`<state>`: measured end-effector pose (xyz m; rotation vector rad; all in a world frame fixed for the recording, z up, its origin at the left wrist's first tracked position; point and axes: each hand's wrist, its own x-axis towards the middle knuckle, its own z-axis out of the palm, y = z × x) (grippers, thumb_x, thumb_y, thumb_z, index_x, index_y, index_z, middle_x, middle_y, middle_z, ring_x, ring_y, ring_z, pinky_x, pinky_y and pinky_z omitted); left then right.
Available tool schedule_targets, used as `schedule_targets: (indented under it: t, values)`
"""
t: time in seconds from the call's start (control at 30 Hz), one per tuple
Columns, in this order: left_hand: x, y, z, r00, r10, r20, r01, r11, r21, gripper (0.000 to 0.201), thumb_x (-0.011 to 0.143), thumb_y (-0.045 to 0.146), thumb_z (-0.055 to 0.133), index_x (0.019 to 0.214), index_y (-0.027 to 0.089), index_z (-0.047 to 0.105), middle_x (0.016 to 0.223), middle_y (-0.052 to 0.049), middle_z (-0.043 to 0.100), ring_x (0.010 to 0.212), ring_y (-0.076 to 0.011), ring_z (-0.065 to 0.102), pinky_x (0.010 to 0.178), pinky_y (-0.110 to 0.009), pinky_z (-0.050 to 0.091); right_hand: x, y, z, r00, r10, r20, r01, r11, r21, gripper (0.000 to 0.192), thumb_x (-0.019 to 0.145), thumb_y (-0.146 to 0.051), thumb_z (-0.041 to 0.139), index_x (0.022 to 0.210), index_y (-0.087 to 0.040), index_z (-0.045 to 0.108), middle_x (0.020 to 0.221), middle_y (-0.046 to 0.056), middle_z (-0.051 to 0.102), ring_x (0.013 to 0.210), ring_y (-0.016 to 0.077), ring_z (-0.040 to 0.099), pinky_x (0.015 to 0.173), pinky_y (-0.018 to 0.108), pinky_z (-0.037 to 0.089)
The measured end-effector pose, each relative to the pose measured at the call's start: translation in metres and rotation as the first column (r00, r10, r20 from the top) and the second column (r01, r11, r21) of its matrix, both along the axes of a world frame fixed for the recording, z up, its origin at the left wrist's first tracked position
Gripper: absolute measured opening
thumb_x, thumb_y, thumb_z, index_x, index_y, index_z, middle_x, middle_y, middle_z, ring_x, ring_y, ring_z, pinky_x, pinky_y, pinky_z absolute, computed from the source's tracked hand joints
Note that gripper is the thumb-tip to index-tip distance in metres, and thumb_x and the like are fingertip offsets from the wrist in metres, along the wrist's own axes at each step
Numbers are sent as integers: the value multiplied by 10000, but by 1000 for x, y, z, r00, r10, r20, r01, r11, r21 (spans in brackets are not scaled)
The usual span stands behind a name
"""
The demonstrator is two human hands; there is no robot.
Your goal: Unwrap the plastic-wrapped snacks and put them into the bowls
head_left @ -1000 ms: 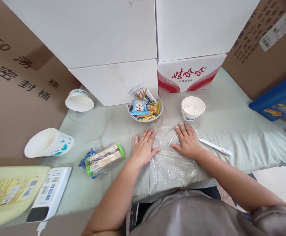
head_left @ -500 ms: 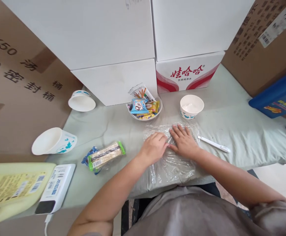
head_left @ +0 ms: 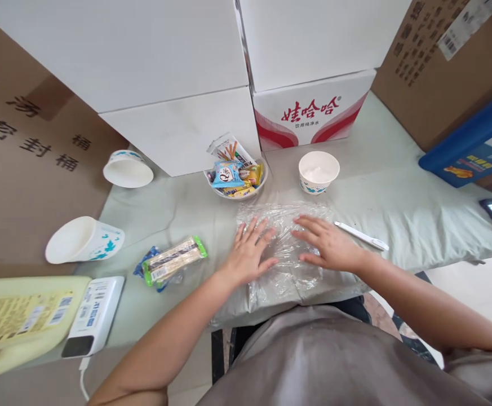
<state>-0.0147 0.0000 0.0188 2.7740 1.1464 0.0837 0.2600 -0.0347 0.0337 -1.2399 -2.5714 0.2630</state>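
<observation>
Flatly pressed on the clear plastic wrap (head_left: 286,248) at the counter's (head_left: 398,192) six o'clock edge: left hand (head_left: 248,254) and right hand (head_left: 328,245), both grips wide, fingers spread, holding nothing. Best smoothed from centre toward nine and three o'clock, palms kept low, avoiding the snack bowl (head_left: 235,177) at twelve and white pen (head_left: 360,235) at three.
</observation>
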Motion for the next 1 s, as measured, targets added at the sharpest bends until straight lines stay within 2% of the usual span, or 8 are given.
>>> schedule_targets:
  t: [0.07, 0.13, 0.37, 0.6, 0.73, 0.8, 0.9, 1.0]
  values:
    - [-2, -9, -6, 998, -59, -10, 59, 998, -28, 731, 867, 571, 570, 1501, 301, 325, 1603, -85, 245, 1493, -368, 83, 1168, -618, 119, 2, -16, 3, 971, 237, -22, -238, 970, -54, 533, 907, -547, 538, 1289, -178, 585, 1413, 148, 509, 1348, 292, 399, 1054, 469, 398]
    - [-6, -15, -13, 999, -46, -20, 46, 998, -32, 731, 853, 574, 590, 1493, 333, 332, 1604, -66, 247, 1491, -379, 74, 1161, -633, 111, 12, -36, -2, 954, 300, -21, -301, 950, -80, 371, 941, -444, 527, 1188, -189, 632, 1292, 127, 597, 1193, 259, 520, 957, 425, 462]
    - [-13, -15, -17, 999, -40, 10, 40, 999, -5, 681, 870, 537, 582, 1475, 298, 380, 1590, -89, 276, 1485, -390, 95, 1155, -638, 114, 63, -87, -16, 996, 91, -6, -91, 996, -9, 292, 973, -138, 353, 992, -165, 643, 852, 81, 634, 753, 172, 568, 667, 301, 478]
    - [-19, -46, 11, 913, -146, 381, 111, 988, 110, 334, 866, 410, 607, 1116, 192, 644, 1107, -125, 651, 1175, -299, 545, 1045, -495, 417, 49, -94, -9, 987, -33, -156, 44, 997, 68, 224, 943, -274, 542, 1132, -178, 612, 1016, 101, 667, 948, 212, 601, 813, 365, 506]
    - [-36, -70, 10, 906, -269, 327, 309, 948, -77, 427, 773, 492, 705, 1087, 211, 639, 1095, -111, 665, 1125, -298, 586, 967, -464, 506, 36, -91, -19, 995, 5, -98, -4, 1000, 15, 260, 949, -317, 530, 1145, -174, 623, 1198, 129, 645, 1148, 261, 564, 923, 443, 486]
    - [-44, -78, 6, 920, -284, 272, 322, 941, -106, 272, 833, 345, 666, 1075, 224, 640, 1187, -105, 658, 1205, -287, 568, 1011, -465, 492, 33, -90, -22, 995, 42, -89, -41, 999, 23, 190, 953, -287, 522, 1043, -174, 645, 1218, 123, 646, 1197, 267, 550, 953, 458, 474]
    - [-54, -84, 4, 900, -236, 366, 286, 954, -88, 191, 889, 106, 523, 986, 220, 641, 1155, -76, 688, 1236, -236, 573, 1030, -419, 495, 32, -90, -18, 989, 93, -112, -85, 994, 71, 132, 953, -193, 500, 941, -179, 631, 1194, 99, 668, 1264, 261, 522, 992, 457, 462]
    - [-56, -85, 8, 842, -65, 535, 191, 964, -183, 149, 908, 109, 498, 939, 201, 610, 1029, -78, 714, 1127, -216, 642, 939, -365, 552, 32, -91, -9, 979, 89, -186, -79, 995, 58, 117, 941, -149, 494, 929, -188, 604, 1146, 88, 685, 1346, 252, 450, 1039, 465, 444]
